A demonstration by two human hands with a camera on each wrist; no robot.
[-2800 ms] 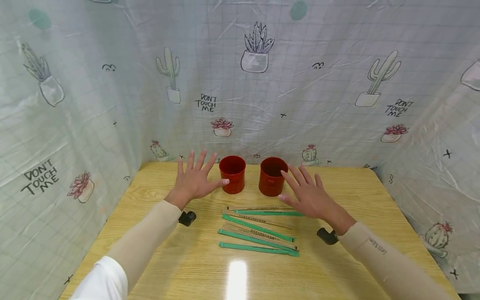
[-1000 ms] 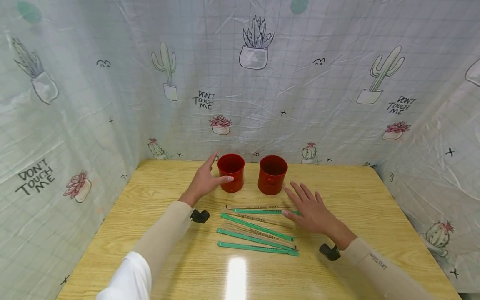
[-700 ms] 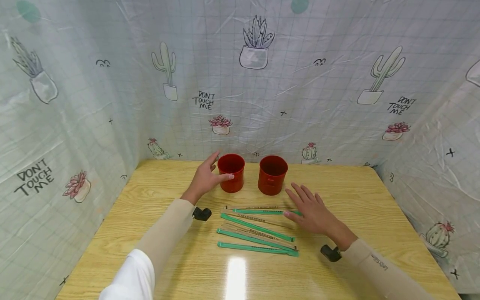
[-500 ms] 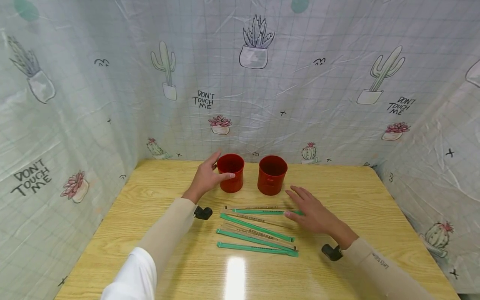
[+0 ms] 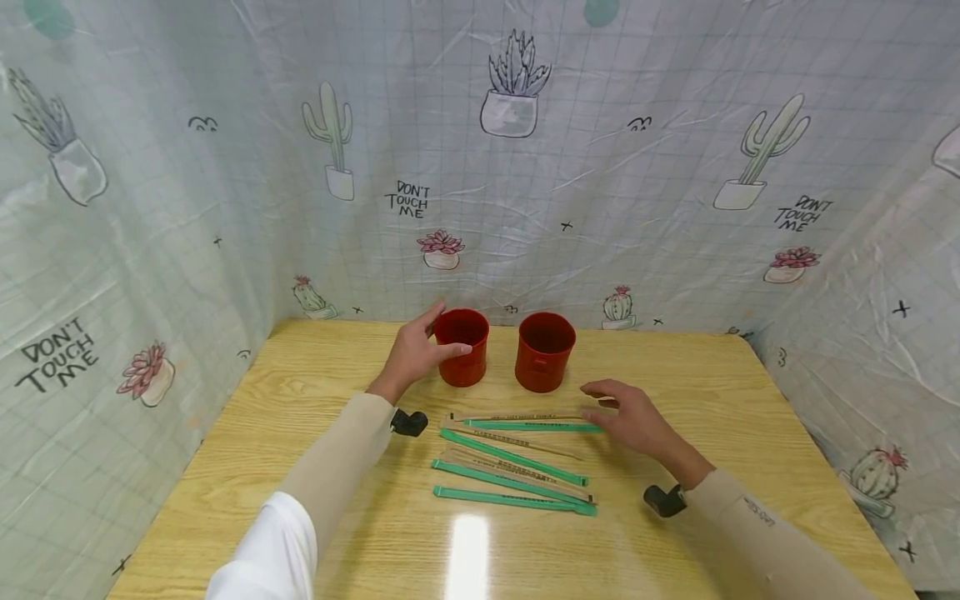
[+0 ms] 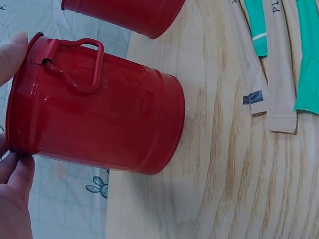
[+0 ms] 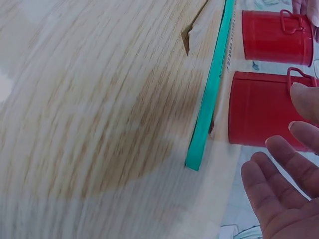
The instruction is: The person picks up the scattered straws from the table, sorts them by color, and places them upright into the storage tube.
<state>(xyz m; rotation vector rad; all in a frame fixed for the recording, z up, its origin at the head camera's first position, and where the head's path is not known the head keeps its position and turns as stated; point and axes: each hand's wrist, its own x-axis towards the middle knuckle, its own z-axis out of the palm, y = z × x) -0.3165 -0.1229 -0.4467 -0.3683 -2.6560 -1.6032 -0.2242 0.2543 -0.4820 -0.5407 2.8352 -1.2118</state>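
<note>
Two red metal buckets with small wire handles stand upright at the back of the table. My left hand [image 5: 417, 352] grips the left bucket [image 5: 462, 367] near its rim, thumb on the near side and fingers on the outer side. In the left wrist view, this bucket [image 6: 104, 109] lies between the thumb and the fingertips [image 6: 22, 174]. My right hand [image 5: 628, 417] hovers, fingers loosely bent and holding nothing, by the right ends of several long slim paper-wrapped sticks or straws, green [image 5: 517, 458] and brown [image 5: 517, 438]. The right bucket [image 5: 543, 371] stands untouched, beyond the right hand.
A light wooden table [image 5: 360, 533] bears everything. Behind and beside it hangs a pale curtain [image 5: 585, 167] printed with cacti. Black wrist cameras [image 5: 408, 422] sit beneath both wrists.
My left hand has come from spread above the table to the left bucket, its fingers bending around the rim. My right hand has lowered from near the right bucket, its fingers bending.
</note>
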